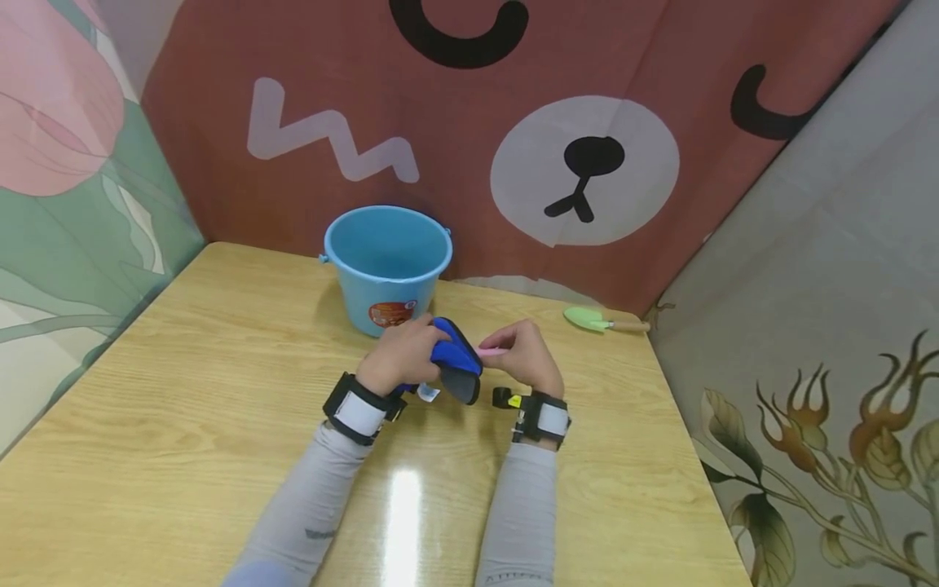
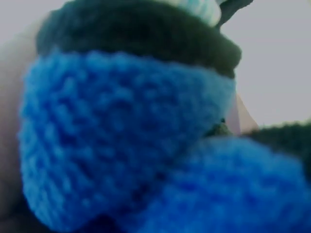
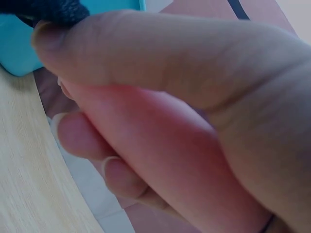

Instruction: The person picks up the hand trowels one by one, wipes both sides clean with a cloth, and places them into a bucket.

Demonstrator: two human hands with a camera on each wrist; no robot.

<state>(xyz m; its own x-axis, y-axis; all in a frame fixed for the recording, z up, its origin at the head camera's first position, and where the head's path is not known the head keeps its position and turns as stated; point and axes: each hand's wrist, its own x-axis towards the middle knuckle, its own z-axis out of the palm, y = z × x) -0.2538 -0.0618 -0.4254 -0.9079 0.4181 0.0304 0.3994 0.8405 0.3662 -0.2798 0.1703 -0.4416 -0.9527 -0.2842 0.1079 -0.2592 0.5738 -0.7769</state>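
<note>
My left hand (image 1: 399, 357) grips a fuzzy blue cloth item (image 1: 456, 352) with dark edging, just in front of a light blue bucket (image 1: 352, 285). A small white tag (image 1: 429, 393) hangs beneath it. Close up in the left wrist view, the blue pile (image 2: 116, 131) fills much of the picture, blurred; its exact kind is unclear. My right hand (image 1: 526, 356) pinches a slim pink piece (image 1: 493, 352) at the item's right edge. In the right wrist view this smooth pink piece (image 3: 150, 131) runs between thumb and fingers, and the thumb tip meets dark fabric (image 3: 58, 9).
A small trowel (image 1: 587, 319) with a green blade and wooden handle lies near the table's back right corner. The wooden table (image 1: 183, 408) stands against a printed bear curtain (image 1: 455, 122), with patterned cloths on both sides.
</note>
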